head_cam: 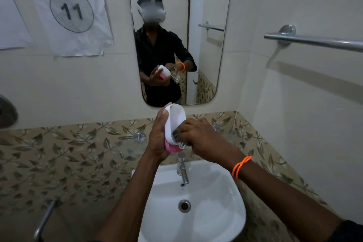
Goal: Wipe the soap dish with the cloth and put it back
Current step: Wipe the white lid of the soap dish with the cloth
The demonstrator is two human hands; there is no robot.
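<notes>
My left hand (159, 135) grips a white oval soap dish (175, 119) with a pink part at its lower end, held upright and tilted above the sink. Its hollow side faces my right hand. My right hand (198, 135) holds a bunched grey-and-white cloth (179, 139) and presses it into the lower part of the dish. Most of the cloth is hidden under my fingers. An orange band circles my right wrist.
A white sink (225, 218) with a chrome tap (182, 169) lies directly below my hands. The mirror (208, 6) hangs on the wall ahead. A towel bar (314, 41) juts out at the right, and a metal handle (44, 220) at the lower left.
</notes>
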